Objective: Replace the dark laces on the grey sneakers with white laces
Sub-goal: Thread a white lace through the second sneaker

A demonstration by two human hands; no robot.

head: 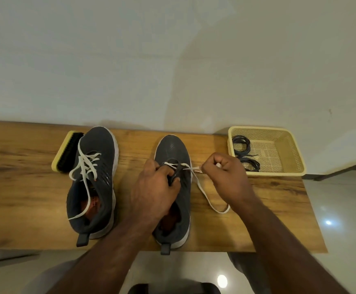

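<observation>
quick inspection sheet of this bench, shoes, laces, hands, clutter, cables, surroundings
surface: wooden bench, against a pale wall.
job's things: left sneaker laced in white, lace ends loose. Right sneaker only started, with a white lace through the front eyelets and looping onto the bench. Dark laces coiled in the yellow basket.
clutter: shoe brush beside the left sneaker.
grippers: left hand grips the right sneaker's tongue area; right hand pinches the white lace near its tip.
cables: nothing seen.
surroundings: glossy tiled floor with light reflections.
</observation>
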